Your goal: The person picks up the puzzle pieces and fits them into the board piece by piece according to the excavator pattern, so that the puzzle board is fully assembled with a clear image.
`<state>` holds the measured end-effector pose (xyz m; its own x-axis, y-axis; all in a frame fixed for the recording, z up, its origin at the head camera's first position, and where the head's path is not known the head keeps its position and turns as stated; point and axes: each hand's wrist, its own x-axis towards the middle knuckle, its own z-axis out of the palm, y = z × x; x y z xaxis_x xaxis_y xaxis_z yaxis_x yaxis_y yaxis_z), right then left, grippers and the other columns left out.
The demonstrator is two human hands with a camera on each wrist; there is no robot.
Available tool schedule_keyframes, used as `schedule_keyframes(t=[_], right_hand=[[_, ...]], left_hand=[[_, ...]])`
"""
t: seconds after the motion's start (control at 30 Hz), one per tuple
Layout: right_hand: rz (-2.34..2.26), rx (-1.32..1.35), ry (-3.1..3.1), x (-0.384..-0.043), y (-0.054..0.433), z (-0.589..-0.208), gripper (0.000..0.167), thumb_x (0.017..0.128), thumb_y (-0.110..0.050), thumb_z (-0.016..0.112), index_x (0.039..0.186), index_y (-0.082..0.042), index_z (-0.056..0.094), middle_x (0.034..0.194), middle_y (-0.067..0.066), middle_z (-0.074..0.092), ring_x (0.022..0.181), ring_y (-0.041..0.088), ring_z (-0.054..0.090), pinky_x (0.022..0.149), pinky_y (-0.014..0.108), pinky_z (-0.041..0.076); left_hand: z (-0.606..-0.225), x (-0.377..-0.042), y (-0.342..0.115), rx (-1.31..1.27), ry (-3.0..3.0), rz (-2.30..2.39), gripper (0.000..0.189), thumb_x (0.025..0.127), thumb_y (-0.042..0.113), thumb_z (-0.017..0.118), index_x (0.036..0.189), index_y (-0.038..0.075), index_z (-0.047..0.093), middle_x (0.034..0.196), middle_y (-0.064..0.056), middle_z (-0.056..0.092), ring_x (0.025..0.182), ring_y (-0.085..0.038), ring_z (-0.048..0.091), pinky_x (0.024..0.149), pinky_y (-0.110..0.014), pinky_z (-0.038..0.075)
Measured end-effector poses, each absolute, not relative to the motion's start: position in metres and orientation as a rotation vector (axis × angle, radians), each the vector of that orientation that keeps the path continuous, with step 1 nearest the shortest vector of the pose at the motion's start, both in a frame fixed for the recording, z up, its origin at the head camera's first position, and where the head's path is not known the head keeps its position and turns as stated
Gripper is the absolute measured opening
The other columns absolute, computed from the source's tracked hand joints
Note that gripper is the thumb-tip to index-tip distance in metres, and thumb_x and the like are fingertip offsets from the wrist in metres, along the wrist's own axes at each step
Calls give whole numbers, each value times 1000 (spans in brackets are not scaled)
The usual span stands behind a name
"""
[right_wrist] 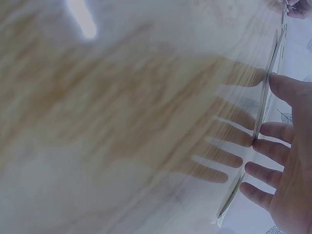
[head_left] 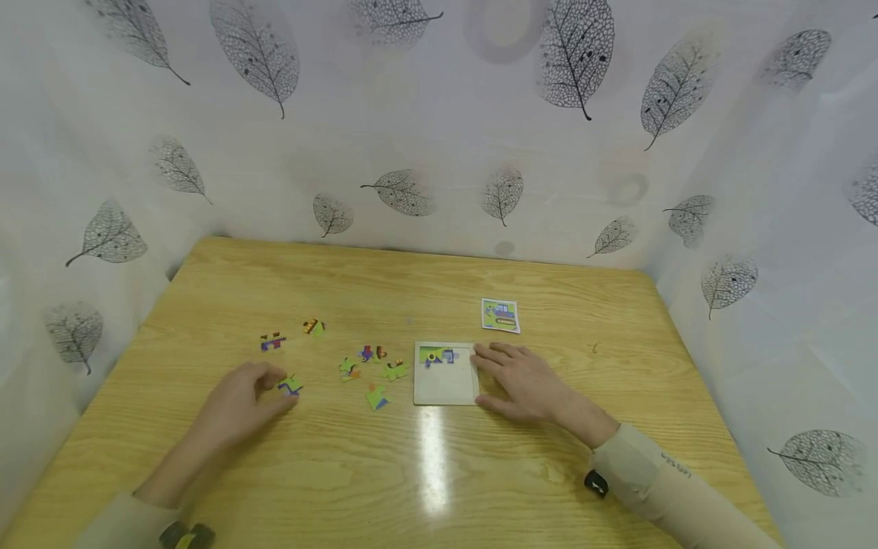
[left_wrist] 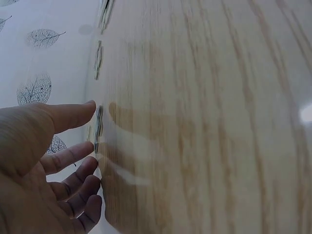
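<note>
My left hand (head_left: 236, 404) has its thumb and index finger at opposite sides of a green and purple puzzle piece (head_left: 290, 383), low at the table surface. In the left wrist view that piece (left_wrist: 99, 121) appears edge-on between the two fingertips, the other fingers loosely bent. The right hand (head_left: 524, 381) lies with fairly straight fingers against the right edge of a pale square puzzle tray (head_left: 446, 389). Joined pieces (head_left: 439, 356) with a yellow and blue picture fill part of the tray's top. In the right wrist view, thumb and fingertips meet the tray's rim (right_wrist: 263, 97).
Several loose puzzle pieces lie between the left hand and the tray, among them a green one (head_left: 377, 397). Farther left are a red and purple piece (head_left: 272, 341) and an orange one (head_left: 312, 327). A picture card (head_left: 501, 315) lies behind the tray. Leaf-patterned curtain (head_left: 439, 114) surrounds the table.
</note>
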<state>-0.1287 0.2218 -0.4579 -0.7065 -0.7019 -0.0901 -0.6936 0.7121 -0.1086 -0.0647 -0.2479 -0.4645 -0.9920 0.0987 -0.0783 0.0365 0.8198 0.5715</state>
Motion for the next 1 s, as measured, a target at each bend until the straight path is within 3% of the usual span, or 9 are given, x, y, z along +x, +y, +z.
schedule_keyframes(t=[0.47,0.7,1.0], right_hand=[[-101,-1140,2789,-128,221,-457,69,103,-54,59,156,-10,51,165,12,48,150,39,48,119,60,44],[-98,-1143,2789,-128,221,-457,69,103,-54,59,155,-10,51,165,12,48,150,39,48,119,60,44],[-92,-1140,2789,-129,222,-457,70,103,-55,59,156,-11,51,165,12,48,150,39,48,120,60,44]], left_hand=[[-463,-68,-245,98,2866,928,45,88,30,84,116,-2,71,113,-22,72,103,-36,67,92,-58,57],[-463,-70,-246,44,2826,947,46,88,33,84,118,1,69,111,-15,72,97,-26,64,80,-36,53],[-464,-72,-246,33,2730,1067,33,93,27,81,113,3,70,102,-8,74,88,-16,64,72,-22,52]])
